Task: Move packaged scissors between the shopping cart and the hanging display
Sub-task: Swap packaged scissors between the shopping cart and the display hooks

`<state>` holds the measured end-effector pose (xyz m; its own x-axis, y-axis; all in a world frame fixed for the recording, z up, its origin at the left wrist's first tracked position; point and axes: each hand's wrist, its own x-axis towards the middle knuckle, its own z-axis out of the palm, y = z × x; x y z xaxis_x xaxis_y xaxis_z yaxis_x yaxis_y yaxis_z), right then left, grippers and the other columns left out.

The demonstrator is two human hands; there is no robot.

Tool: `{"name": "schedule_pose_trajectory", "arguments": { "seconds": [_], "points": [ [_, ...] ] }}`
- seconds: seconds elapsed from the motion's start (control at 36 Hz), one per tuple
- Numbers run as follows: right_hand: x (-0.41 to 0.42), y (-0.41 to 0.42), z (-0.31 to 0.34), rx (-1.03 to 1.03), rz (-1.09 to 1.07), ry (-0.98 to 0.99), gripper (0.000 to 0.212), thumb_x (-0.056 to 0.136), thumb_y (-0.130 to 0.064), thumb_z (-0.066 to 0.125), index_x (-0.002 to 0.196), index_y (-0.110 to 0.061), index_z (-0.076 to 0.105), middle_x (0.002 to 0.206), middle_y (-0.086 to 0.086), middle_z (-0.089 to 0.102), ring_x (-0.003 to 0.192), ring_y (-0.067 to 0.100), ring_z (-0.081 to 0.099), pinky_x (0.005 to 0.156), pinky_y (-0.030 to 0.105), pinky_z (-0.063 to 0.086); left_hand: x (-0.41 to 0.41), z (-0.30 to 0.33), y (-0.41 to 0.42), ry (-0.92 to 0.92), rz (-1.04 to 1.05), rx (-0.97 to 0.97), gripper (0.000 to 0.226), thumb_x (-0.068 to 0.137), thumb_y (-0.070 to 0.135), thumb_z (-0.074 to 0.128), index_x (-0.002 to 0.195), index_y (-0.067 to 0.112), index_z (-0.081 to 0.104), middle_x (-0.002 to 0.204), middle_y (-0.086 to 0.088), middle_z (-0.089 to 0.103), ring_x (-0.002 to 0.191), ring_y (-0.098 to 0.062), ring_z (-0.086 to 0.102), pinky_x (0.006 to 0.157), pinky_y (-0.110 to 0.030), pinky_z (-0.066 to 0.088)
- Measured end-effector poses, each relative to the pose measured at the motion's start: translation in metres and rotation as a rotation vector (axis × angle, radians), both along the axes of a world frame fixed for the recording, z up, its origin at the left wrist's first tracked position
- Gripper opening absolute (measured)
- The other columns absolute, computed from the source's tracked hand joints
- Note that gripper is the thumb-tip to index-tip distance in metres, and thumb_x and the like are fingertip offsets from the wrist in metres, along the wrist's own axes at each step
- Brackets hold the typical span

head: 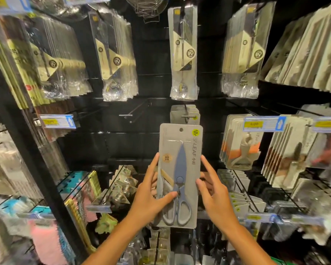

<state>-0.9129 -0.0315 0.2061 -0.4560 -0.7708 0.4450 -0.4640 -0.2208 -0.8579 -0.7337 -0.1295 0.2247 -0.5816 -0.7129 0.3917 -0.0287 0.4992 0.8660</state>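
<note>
I hold a grey card pack of blue-handled scissors [180, 169] upright in front of the black hanging display. My left hand [151, 196] grips its left edge, thumb across the front near the scissor pivot. My right hand [212, 194] grips the right edge, fingers behind the card. The pack's hang hole sits just below the tip of a metal hook [188, 116] that carries several similar grey packs [183, 111]. The shopping cart is out of view.
An empty hook [129, 114] juts out to the left of the scissors hook. Bagged utensils [182, 54] hang above. Peeler packs [237, 142] hang to the right, with price tags [264, 123] in front. Pegs of small items [120, 186] crowd below.
</note>
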Motion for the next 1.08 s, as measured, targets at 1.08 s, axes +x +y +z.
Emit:
{"name": "schedule_pose_trajectory", "arguments": {
  "seconds": [1.08],
  "points": [
    [-0.045, -0.045, -0.01, 0.109, 0.098, 0.098, 0.075, 0.102, -0.043, 0.05, 0.15, -0.061, -0.005, 0.159, -0.022, 0.029, 0.14, 0.006, 0.043, 0.115, 0.047, 0.041, -0.054, 0.011, -0.055, -0.173, -0.096, 0.086, 0.099, 0.09, 0.03, 0.072, 0.155, 0.05, 0.0, 0.142, 0.028, 0.045, 0.124, 0.006, 0.054, 0.099, -0.014, 0.048]
  ]
}}
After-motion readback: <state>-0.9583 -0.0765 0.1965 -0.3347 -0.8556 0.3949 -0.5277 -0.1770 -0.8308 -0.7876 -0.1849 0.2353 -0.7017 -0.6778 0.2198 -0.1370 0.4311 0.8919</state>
